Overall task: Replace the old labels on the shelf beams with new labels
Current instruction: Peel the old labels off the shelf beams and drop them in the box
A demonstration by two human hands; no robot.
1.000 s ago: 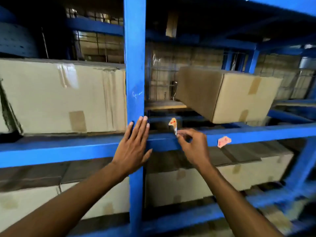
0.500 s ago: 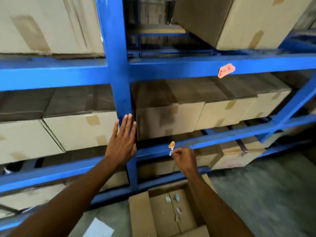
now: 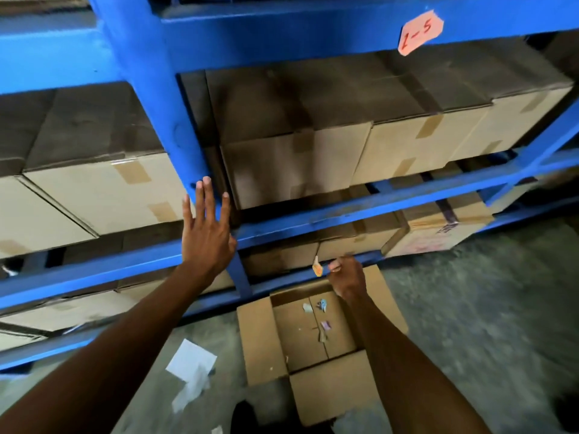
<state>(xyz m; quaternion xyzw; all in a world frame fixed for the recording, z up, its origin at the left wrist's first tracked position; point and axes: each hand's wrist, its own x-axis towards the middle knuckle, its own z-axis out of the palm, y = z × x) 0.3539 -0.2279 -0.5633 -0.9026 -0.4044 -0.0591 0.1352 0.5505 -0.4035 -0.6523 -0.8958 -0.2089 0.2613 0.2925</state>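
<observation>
My right hand (image 3: pixel 346 277) pinches a small crumpled orange label (image 3: pixel 317 268) above an open cardboard box (image 3: pixel 260 343) on the floor. Several label scraps (image 3: pixel 322 314) lie inside that box. My left hand (image 3: pixel 206 233) is flat, fingers spread, against the blue upright post (image 3: pixel 163 114). An orange label reading "1-5" (image 3: pixel 419 32) sticks on the upper blue beam (image 3: pixel 282 36) at the top right.
Taped cardboard cartons (image 3: pixel 313 158) fill the shelf levels behind the beams. A lower blue beam (image 3: pixel 360 208) crosses at hand height. White paper sheets (image 3: pixel 191 368) lie on the grey concrete floor (image 3: pixel 485 324) left of the open box.
My view has tilted down from the upper beam to the floor. My right hand has carried the orange label down from the beam to above the open box. My left hand slid down the post.
</observation>
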